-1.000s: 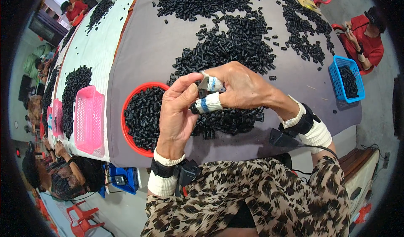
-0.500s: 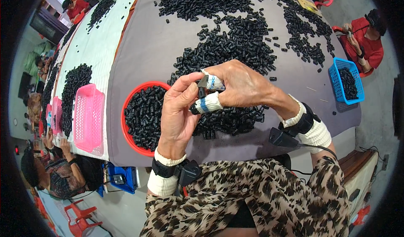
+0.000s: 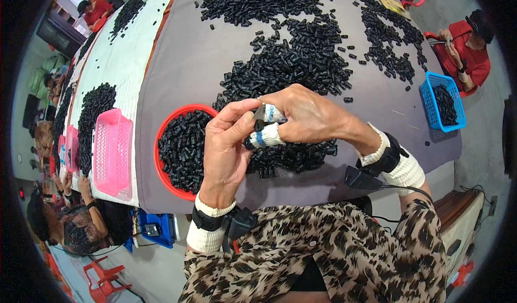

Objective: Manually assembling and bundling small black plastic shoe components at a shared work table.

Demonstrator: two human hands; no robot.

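My left hand [image 3: 225, 149] is closed, pinching a small black cylindrical part [image 3: 259, 125] between thumb and fingers. My right hand [image 3: 309, 113] meets it from the right, also closed, with a flat grey blade [image 3: 260, 112] at its fingertips, against the part. White wraps with blue marks cover a right finger and the thumb and hide some of the grip. Both hands are above the near edge of a large pile of black parts [image 3: 291, 66]. Just left of my left hand stands a round red basin [image 3: 157, 147] full of the same parts.
A grey cloth covers the table [image 3: 177, 55]. Pink baskets [image 3: 112, 152] stand on the white cloth at left, beside another pile. On the right, a blue basket [image 3: 425, 96] holds black parts near a person in red [image 3: 471, 53]. A second person [image 3: 81, 217] works at lower left.
Both hands have dropped very slightly toward me and stay joined at the fingertips. The black part and blade remain between them.
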